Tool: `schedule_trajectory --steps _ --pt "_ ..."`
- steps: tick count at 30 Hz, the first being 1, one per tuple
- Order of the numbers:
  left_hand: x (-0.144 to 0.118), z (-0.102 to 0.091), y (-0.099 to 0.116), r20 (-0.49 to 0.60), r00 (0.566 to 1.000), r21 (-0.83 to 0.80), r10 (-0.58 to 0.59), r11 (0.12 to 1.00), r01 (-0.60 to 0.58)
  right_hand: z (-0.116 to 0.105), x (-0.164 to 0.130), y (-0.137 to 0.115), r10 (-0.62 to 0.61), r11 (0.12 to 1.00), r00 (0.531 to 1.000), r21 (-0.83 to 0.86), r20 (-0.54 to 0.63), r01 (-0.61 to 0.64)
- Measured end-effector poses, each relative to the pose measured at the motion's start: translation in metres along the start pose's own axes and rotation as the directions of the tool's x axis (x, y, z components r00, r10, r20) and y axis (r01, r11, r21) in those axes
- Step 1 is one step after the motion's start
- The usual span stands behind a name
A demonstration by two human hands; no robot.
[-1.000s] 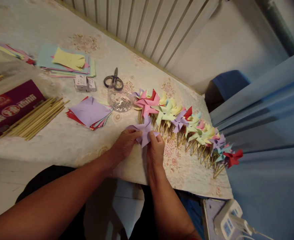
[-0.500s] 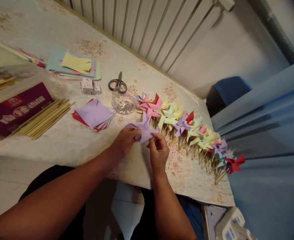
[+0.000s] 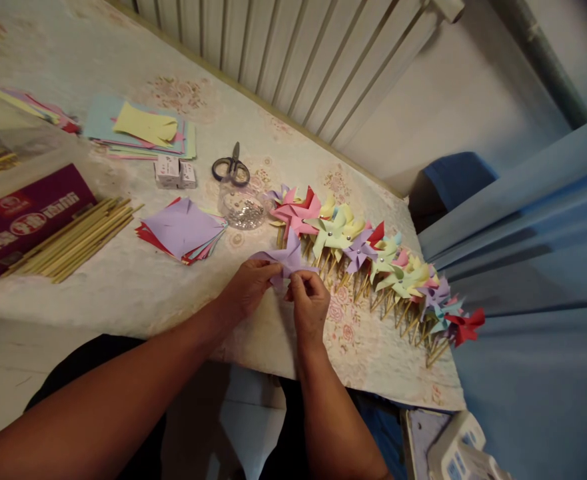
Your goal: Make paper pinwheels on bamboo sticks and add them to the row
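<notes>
Pinching a purple pinwheel [image 3: 290, 256] with the left hand [image 3: 251, 285], plus gripping its near edge with the right hand [image 3: 311, 301]. Holding it over the tabletop [image 3: 183, 293], right by the row of colorful pinwheels [image 3: 386, 257] on sticks.

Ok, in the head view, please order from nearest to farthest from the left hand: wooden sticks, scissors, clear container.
1. Clear container, just beyond the left hand.
2. Scissors, farther back behind the container.
3. Wooden sticks, well over to the left.
</notes>
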State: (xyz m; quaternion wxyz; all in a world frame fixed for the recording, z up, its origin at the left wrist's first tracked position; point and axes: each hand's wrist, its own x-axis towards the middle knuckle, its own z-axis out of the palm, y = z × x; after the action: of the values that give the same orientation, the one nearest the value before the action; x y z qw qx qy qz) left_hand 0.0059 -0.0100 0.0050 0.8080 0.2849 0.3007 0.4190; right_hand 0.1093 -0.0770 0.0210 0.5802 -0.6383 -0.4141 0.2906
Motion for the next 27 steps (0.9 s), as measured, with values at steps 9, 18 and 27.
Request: schedule_trajectory --steps 9,18,27 --pt "0.001 0.002 -0.005 0.011 1.0 0.052 0.021 0.998 -0.022 0.006 0.001 0.0 0.034 0.996 0.994 -0.084 -0.107 -0.043" --pt "0.004 -0.003 -0.01 -0.024 1.0 0.109 0.015 0.994 -0.012 0.008 0.002 0.0 0.046 0.99 0.992 -0.125 -0.114 -0.06" --pt "0.006 -0.006 -0.012 -0.033 0.999 0.123 0.013 0.992 -0.008 0.003 0.004 0.002 0.063 0.99 0.996 -0.124 -0.07 -0.072"
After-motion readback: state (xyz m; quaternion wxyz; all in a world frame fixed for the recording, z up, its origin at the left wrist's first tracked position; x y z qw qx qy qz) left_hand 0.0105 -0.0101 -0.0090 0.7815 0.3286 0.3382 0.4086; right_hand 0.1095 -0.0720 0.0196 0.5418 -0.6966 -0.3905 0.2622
